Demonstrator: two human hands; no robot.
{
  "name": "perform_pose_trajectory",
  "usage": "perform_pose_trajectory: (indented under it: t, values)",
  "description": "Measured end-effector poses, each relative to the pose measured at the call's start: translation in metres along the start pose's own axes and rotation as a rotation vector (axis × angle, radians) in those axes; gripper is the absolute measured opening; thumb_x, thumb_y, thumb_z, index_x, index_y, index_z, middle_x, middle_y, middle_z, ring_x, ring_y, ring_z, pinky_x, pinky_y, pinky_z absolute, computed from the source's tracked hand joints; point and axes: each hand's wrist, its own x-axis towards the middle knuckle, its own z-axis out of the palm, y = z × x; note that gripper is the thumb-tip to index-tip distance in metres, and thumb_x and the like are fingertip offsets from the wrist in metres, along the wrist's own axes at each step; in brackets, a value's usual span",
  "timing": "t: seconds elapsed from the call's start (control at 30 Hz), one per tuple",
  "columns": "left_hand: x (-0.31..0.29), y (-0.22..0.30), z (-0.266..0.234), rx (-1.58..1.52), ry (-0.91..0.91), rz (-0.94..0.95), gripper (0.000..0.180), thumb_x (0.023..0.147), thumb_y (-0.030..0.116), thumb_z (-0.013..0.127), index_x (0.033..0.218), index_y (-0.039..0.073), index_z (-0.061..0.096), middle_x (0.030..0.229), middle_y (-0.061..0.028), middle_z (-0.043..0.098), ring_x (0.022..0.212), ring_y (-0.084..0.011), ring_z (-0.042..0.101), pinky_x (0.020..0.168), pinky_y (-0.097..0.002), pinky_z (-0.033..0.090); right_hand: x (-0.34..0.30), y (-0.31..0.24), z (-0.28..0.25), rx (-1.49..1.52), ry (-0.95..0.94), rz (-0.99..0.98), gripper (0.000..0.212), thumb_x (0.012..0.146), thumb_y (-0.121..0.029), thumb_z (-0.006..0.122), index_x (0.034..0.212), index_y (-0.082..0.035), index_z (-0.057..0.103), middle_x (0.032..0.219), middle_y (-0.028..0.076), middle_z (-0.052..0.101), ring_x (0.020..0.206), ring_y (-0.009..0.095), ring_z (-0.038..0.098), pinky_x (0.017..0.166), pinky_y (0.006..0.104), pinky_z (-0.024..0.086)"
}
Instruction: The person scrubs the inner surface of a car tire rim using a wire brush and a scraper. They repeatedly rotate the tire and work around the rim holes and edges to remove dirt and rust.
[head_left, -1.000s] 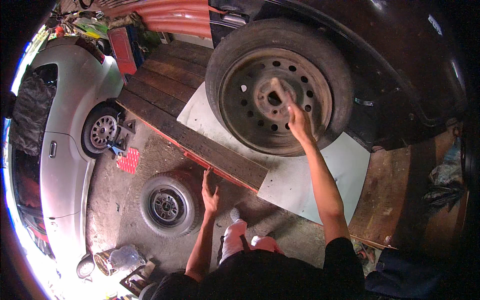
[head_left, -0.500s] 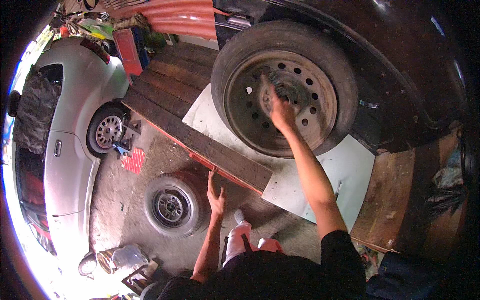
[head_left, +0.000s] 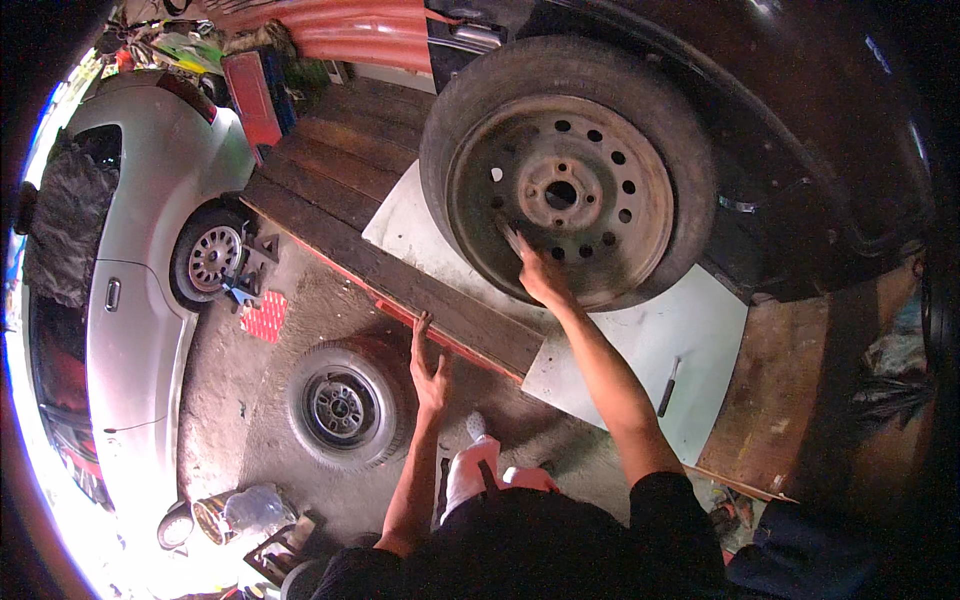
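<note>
A large wheel (head_left: 655,215), a dusty steel rim in a dark tyre, stands tilted at the side of a dark car, above a white board (head_left: 690,340). My right hand (head_left: 542,278) reaches to the lower left of the rim, fingers stretched toward its inner face. I make out no tool in it, though the fingertips are dim. The hub's centre hole and the bolt holes round it show uncovered. My left hand (head_left: 432,380) is open, with spread fingers, its fingertips by the red edge (head_left: 445,343) of a dark plank platform (head_left: 330,215).
A second wheel (head_left: 383,390) lies on the floor left of my left hand. Beyond it is a silver car (head_left: 150,330), with a red-and-white patterned piece (head_left: 264,317) near its wheel. A dark-handled tool (head_left: 670,388) rests on the white board. Cans and clutter (head_left: 225,515) lie at lower left.
My right hand has moved from the hub down and left to the lower rim, so the hub now shows. The left hand has shifted only slightly.
</note>
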Motion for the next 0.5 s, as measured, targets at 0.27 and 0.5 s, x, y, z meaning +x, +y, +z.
perform_pose_trajectory:
  t: [0.27,0.5]
  values:
    - [-0.023,-0.020,-0.006,0.099,-0.043,0.033,0.064,0.088,0.034,0.059,0.142,0.002,0.045,0.149,-0.0187,0.043,0.144,-0.0365,0.030,0.118,-0.0450,0.024,0.022,-0.026,-0.084,0.184,0.120,0.013,0.047,0.101,-0.017,0.044,0.148,-0.017,0.039,0.108,0.026,0.065,0.091,0.043,0.066,0.074,0.0492,0.052]
    - [-0.026,-0.010,-0.005,0.082,0.028,-0.022,0.063,0.089,0.035,0.058,0.141,0.001,0.045,0.149,-0.0194,0.043,0.146,-0.0358,0.027,0.118,-0.0455,0.022,0.006,0.010,-0.002,0.191,-0.069,0.036,0.043,0.100,-0.012,0.043,0.142,-0.004,0.044,0.125,0.032,0.057,0.115,0.047,0.056,0.093,0.0530,0.046]
